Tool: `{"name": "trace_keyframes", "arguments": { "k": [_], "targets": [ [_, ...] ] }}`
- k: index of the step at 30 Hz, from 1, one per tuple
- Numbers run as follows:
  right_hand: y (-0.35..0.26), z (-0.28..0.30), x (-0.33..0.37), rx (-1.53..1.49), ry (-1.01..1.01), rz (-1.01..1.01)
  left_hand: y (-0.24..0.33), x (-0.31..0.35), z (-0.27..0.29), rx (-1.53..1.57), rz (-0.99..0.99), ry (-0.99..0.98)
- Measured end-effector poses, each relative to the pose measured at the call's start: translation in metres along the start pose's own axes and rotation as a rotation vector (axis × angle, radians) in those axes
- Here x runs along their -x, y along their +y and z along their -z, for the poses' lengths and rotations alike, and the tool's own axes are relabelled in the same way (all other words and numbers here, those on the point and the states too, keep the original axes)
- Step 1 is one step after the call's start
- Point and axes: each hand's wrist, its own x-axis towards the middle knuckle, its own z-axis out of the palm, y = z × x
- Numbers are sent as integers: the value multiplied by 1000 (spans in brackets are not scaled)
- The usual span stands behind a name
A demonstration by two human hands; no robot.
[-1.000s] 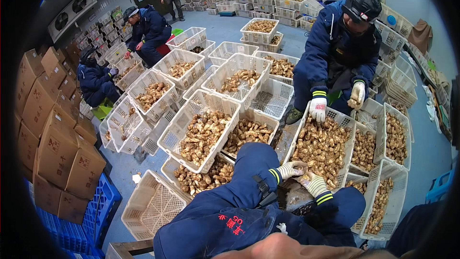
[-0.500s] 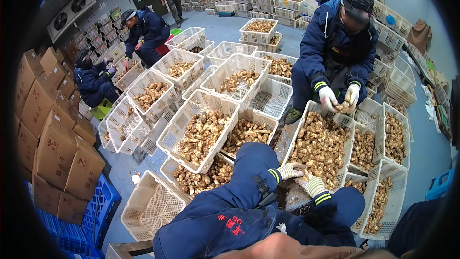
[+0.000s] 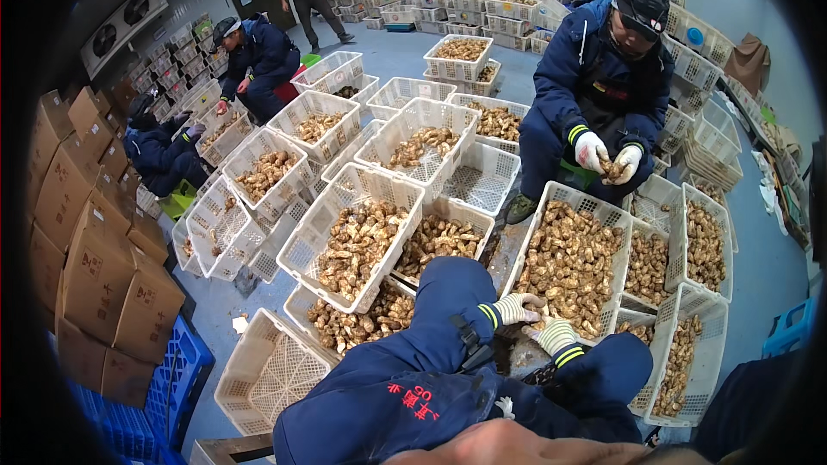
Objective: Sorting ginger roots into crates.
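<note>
Both my hands wear striped knit gloves and meet above my lap, at the near edge of a white crate (image 3: 514, 286) heaped with brown-and-white mushrooms (image 3: 570, 258). My left hand (image 3: 519, 308) has its fingers curled inward. Just to its right, my right hand (image 3: 556, 335) is closed too, fingers pointing toward the left one. A small tan bit of a mushroom (image 3: 540, 322) shows between them; the gloves hide most of it. Across the crate, a co-worker in white gloves holds a mushroom (image 3: 615, 170) in both hands.
Several mushroom crates stack up left of my knee, including a tilted one (image 3: 289, 251). An empty crate (image 3: 277, 370) stands at lower left, near cardboard boxes (image 3: 102, 280) on blue pallets (image 3: 185, 375). More filled crates (image 3: 702, 353) stand at right. Other people work farther back.
My hands stay together with little movement. The co-worker opposite has lowered and drawn back the mushroom toward their body. The person at the back has spread their legs in a step. My view shifts slightly.
</note>
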Motion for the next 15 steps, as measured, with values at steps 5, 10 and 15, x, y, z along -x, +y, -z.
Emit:
{"name": "trace_keyframes", "arguments": {
  "k": [5, 10, 15],
  "targets": [
    [-5, 1, -1, 25, -11, 6, -7, 7, 0, 152, 36, 11],
    [-2, -2, 0, 33, -6, -11, -17, 6, -6, 134, -7, 39],
    [5, -10, -5, 31, 19, -14, -8, 8, 0, -38, 12, 22]
  ]
}}
